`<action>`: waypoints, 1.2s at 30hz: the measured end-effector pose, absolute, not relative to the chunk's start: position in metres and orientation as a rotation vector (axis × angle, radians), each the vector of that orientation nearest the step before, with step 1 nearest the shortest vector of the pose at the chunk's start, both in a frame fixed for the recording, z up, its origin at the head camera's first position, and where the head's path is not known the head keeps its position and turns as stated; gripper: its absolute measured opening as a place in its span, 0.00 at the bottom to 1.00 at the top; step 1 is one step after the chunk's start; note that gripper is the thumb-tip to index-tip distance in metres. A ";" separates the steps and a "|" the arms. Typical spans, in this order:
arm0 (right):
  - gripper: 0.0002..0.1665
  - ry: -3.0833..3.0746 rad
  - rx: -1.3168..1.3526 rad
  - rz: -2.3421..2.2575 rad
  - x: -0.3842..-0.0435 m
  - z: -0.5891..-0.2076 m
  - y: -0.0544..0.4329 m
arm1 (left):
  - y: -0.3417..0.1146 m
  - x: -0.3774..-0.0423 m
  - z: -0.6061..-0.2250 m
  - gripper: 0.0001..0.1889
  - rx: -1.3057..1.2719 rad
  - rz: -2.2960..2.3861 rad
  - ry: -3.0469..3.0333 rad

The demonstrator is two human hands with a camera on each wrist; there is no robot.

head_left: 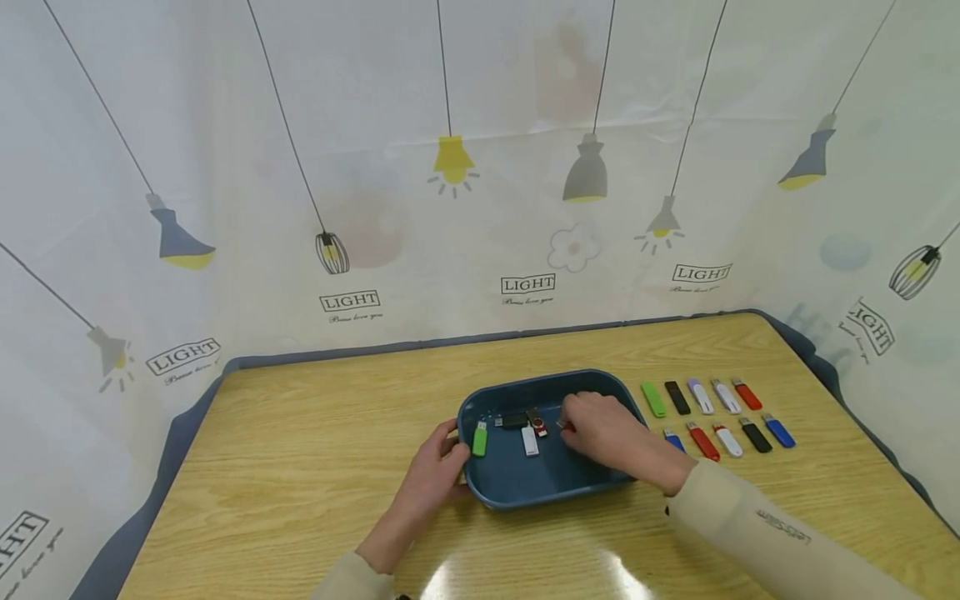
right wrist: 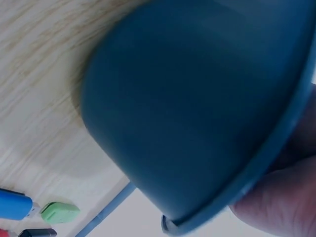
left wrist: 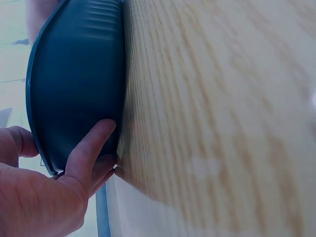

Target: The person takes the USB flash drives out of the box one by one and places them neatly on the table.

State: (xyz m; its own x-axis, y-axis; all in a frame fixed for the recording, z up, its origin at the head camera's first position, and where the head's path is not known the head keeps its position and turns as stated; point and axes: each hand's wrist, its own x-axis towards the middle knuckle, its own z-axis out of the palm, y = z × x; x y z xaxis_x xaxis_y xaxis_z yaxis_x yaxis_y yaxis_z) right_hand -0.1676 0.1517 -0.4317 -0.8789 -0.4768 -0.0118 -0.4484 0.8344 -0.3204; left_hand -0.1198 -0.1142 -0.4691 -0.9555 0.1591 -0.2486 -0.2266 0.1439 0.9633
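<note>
A dark blue plastic tray [head_left: 525, 497] sits on the wooden table. My left hand [head_left: 435, 468] grips its left end; in the left wrist view the hand [left wrist: 49, 192] has its thumb at the rim and fingers against the outer wall. Inside lie a green USB stick [head_left: 479, 442], a black one [head_left: 513, 422], a red-and-dark one [head_left: 539, 425] and a white one [head_left: 531, 442]. My right hand [head_left: 607, 429] reaches into the tray's right half, fingers curled, pinching a USB stick [head_left: 562, 424] whose silver end peeks out. The tray wall mostly hides that hand [right wrist: 281, 202] in the right wrist view.
Right of the tray, several USB sticks lie in two rows, among them a green one [head_left: 653, 400], a black one [head_left: 678, 397], a red one [head_left: 703, 442] and a blue one [head_left: 780, 431]. A lamp-printed cloth [head_left: 450, 250] hangs behind the table [head_left: 300, 433].
</note>
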 end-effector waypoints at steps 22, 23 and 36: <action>0.08 2.951 -0.518 -0.769 -0.140 -0.389 0.192 | -0.114 -0.120 -0.469 0.31 -0.040 1.876 2.157; 0.08 2.963 -0.513 -0.777 -0.139 -0.388 0.195 | -0.114 -0.120 -0.469 0.31 -0.040 1.877 2.155; 0.08 3.026 -0.389 -0.822 -0.117 -0.386 0.227 | -0.114 -0.119 -0.469 0.30 -0.031 1.891 2.135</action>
